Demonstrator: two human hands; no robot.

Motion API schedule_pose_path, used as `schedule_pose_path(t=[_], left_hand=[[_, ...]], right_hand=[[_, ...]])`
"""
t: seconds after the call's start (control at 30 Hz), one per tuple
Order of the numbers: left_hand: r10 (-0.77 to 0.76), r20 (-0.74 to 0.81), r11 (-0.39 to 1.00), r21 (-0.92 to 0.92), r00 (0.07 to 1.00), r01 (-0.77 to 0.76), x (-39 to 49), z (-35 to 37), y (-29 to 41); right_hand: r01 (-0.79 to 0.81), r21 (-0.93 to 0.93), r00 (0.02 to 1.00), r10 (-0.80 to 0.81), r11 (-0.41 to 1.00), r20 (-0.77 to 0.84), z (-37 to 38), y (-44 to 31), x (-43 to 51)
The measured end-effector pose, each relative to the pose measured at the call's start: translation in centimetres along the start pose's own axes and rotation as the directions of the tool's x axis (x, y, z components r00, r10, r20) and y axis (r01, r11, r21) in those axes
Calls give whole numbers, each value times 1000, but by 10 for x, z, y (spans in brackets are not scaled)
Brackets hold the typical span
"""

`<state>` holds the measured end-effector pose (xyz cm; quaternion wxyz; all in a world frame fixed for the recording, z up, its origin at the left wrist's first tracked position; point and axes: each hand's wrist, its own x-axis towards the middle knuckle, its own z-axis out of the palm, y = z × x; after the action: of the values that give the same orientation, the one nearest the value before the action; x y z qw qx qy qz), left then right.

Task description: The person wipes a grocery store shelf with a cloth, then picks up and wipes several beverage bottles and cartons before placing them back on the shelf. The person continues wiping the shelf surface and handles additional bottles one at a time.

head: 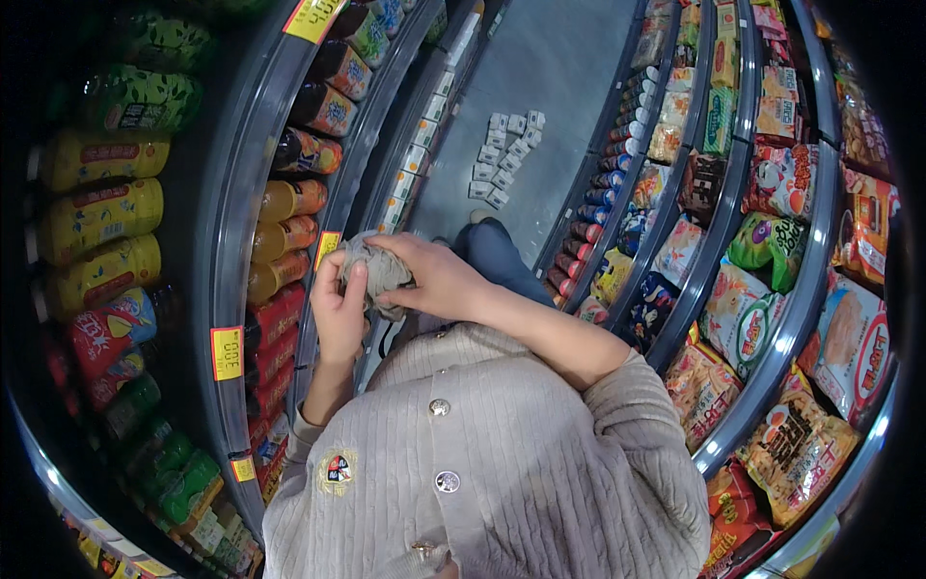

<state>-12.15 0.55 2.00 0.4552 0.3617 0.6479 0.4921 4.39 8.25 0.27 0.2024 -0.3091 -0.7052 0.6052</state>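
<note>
A crumpled bundle of grey cloth [382, 268] is held between both hands, in front of the left shelves. My left hand [341, 311] grips its left side, with the thumb pressed against the near face. From the right, my right hand [430, 279] curls over the top and side of the bundle, its thumb lying at the lower right edge. Folds of the cloth bulge between the hands, and parts of the fingertips are hidden behind it.
Bottled drinks [286, 235] fill the shelves on the left, with yellow price tags [227, 353] along the edge. Bagged snacks [796, 452] and cans [604, 195] line the right shelves. Several small white boxes [500, 159] stand in rows on the grey floor [557, 79] ahead.
</note>
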Motion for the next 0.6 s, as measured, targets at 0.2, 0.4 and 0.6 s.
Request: schedule_pose_path(t=[0.2,0.4,0.6], left_hand=[[27,-52,1000,14,998,-27,1,4,-1],[20,-36,999,-44,999,-22,19,34,-2],[16,-20,984,-177,1000,-19,36,80,-9]], right_hand=[[23,-29,998,-21,999,60,-8,-6,8],[-65,-95,987,78,993,141,-45,-2,8],[-40,-194,999,40,980,-2,-77,15,1]])
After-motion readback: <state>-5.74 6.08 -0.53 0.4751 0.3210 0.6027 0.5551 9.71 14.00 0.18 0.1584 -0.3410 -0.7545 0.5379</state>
